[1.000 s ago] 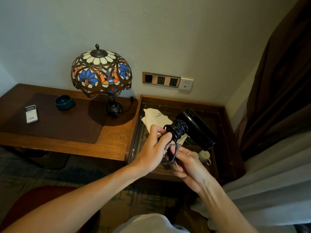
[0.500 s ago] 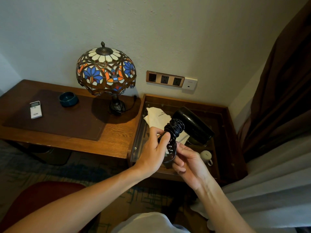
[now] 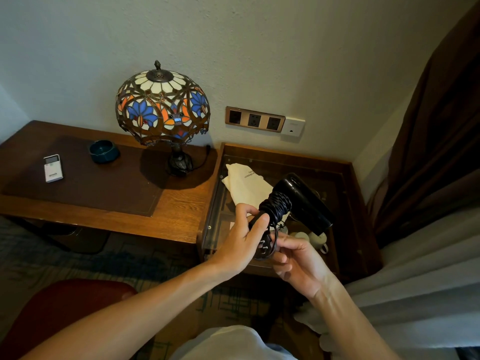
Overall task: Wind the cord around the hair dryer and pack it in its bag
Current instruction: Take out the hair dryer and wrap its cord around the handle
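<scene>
A black hair dryer (image 3: 302, 201) is held above the glass-topped side table (image 3: 348, 198), barrel pointing down to the right. Its black cord (image 3: 276, 207) is coiled tightly around the handle. My left hand (image 3: 242, 240) grips the lower end of the wrapped handle. My right hand (image 3: 296, 258) holds the plug (image 3: 263, 249) and the last loop of cord just below it. A cream cloth bag (image 3: 245, 185) with small print lies flat on the glass behind the dryer, partly hidden by it.
A stained-glass lamp (image 3: 162, 110) stands on the wooden desk (image 3: 179, 206) to the left, with a dark ashtray (image 3: 104, 151) and a white remote (image 3: 53, 168). Wall sockets (image 3: 254, 119) sit above the side table. A white cup (image 3: 318, 240) shows under the glass. Curtains (image 3: 436, 157) hang at right.
The loose loop of cord has shortened as it was drawn in against the handle. My right hand has come up to the plug. The view has shifted slightly.
</scene>
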